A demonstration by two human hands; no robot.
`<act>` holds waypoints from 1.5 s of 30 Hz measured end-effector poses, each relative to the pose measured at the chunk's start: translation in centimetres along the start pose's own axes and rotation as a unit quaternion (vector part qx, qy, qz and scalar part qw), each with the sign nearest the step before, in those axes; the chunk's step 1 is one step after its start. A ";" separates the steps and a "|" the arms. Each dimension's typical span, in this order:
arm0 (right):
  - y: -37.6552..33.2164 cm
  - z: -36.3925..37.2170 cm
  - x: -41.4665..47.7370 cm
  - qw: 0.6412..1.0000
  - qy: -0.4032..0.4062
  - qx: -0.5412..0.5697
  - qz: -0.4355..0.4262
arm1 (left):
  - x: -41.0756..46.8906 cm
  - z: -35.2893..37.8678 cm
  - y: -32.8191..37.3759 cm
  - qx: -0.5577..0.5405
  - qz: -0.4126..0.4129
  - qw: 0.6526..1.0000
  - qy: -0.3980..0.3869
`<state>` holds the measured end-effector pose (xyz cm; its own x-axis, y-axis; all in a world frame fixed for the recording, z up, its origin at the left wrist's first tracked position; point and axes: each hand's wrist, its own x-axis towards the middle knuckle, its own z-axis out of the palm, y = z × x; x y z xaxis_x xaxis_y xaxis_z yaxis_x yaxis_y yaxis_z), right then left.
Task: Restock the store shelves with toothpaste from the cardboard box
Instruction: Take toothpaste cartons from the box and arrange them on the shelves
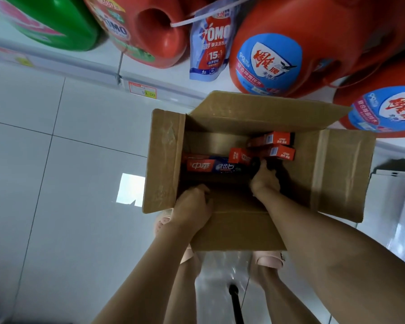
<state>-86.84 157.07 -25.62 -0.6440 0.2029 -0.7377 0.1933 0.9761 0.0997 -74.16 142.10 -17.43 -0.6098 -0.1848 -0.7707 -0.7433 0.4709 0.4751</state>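
On the white tiled floor [56, 183] below detergent jugs [267, 61], the cardboard box [164, 160] holds toothpaste cartons [211, 166] at its bottom, the left hand [193, 204] curls over its near wall, and the right hand [265, 181] reaches one carton's end, its grip hidden, so pinching and lifting seems next.

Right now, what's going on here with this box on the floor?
A person leans over an open brown cardboard box on the white tiled floor, beside a low shelf of big red detergent jugs. The left hand grips the box's near wall. The right hand reaches inside, fingers at the end of a long red-and-blue toothpaste carton; whether it has a grip is unclear. Several small red cartons lie beside it.
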 end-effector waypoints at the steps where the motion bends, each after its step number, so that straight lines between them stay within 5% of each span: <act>1: 0.0 0.0 0.0 1.000 -0.024 -0.011 0.004 | 0.0 0.0 0.1 0.001 -0.005 1.000 -0.004; 7: 0.6 -1.4 -0.2 0.998 -0.054 -0.030 0.017 | 1.0 -0.4 1.2 0.005 -0.061 0.997 -0.037; 16: 2.5 -6.3 -3.3 0.963 0.164 -0.082 -0.196 | 3.8 0.3 5.3 -0.083 -0.116 0.986 -0.087; 24: 3.7 -7.1 0.3 0.982 0.077 0.013 -0.170 | 2.3 1.7 4.3 0.022 -0.103 0.986 -0.131; 28: 3.7 -6.2 1.1 0.976 0.052 0.090 -0.191 | 2.0 2.0 3.8 0.016 -0.094 0.991 -0.095; 33: 4.5 -4.6 1.1 0.962 0.014 0.052 -0.269 | 1.8 2.1 3.5 0.004 -0.092 0.993 -0.077; 45: 4.9 -9.1 -3.6 0.966 0.023 0.125 -0.223 | -2.9 1.5 6.2 -0.114 -0.117 0.986 -0.021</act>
<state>-90.31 161.87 -16.41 -0.7353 -0.2257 -0.6390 0.0569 0.9190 -0.3901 -76.58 146.89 -12.85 -0.4058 -0.2264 -0.8854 -0.9077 0.2127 0.3617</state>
